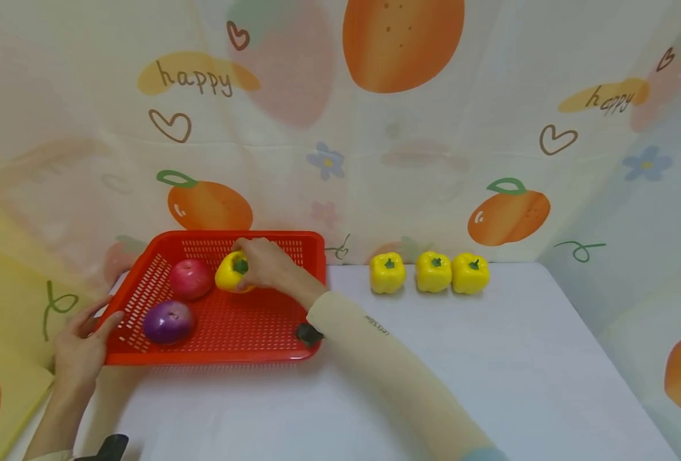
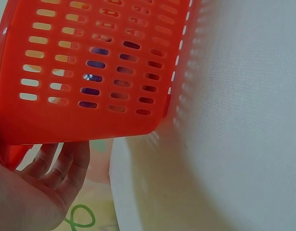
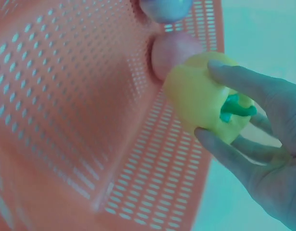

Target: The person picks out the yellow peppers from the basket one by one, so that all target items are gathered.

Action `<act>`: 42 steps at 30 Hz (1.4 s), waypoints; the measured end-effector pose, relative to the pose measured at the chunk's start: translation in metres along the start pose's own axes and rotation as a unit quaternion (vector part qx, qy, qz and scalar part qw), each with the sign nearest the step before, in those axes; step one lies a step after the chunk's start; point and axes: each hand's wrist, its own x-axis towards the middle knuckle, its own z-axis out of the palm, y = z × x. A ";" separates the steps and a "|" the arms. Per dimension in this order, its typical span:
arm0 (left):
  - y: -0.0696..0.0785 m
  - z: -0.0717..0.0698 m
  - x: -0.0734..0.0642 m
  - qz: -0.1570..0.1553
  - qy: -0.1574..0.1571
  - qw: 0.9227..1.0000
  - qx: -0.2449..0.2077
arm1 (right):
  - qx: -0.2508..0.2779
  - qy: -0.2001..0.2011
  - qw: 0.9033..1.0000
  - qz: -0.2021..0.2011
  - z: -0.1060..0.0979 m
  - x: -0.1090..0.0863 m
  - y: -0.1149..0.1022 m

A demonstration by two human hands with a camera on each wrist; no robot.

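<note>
My right hand (image 1: 267,264) grips a yellow bell pepper (image 3: 193,96) with a green stem, fingers and thumb around its stem end. In the head view the pepper is over the inside of a red perforated plastic basket (image 1: 242,357), close to its back wall. To the pepper's left in the basket sits a round pinkish-red fruit like an apple (image 1: 191,279). A glossy purple round vegetable like an onion (image 1: 168,322) lies nearer the front left. On the basket's left end, my left hand (image 1: 81,346) holds the rim, its thumb on top and fingers outside, underneath in the left wrist view (image 2: 51,183).
Three more yellow bell peppers (image 1: 387,273) stand in a row along the back of the white table (image 1: 490,371), right of the basket. Behind them hangs a cloth (image 1: 363,192) printed with fruit and hearts. A dark wrist device (image 1: 308,334) overlaps the basket's front right corner.
</note>
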 end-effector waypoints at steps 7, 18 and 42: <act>-0.004 0.001 0.000 -0.002 0.000 0.999 0.043 | -0.020 -0.004 0.999 -0.039 -0.013 -0.019 0.009; -0.005 0.001 0.000 -0.014 0.005 0.999 0.044 | -0.010 0.037 0.997 -0.064 -0.034 -0.050 0.038; 0.001 -0.002 0.001 -0.013 0.000 0.998 0.055 | 0.021 0.068 0.996 -0.050 -0.083 -0.109 0.085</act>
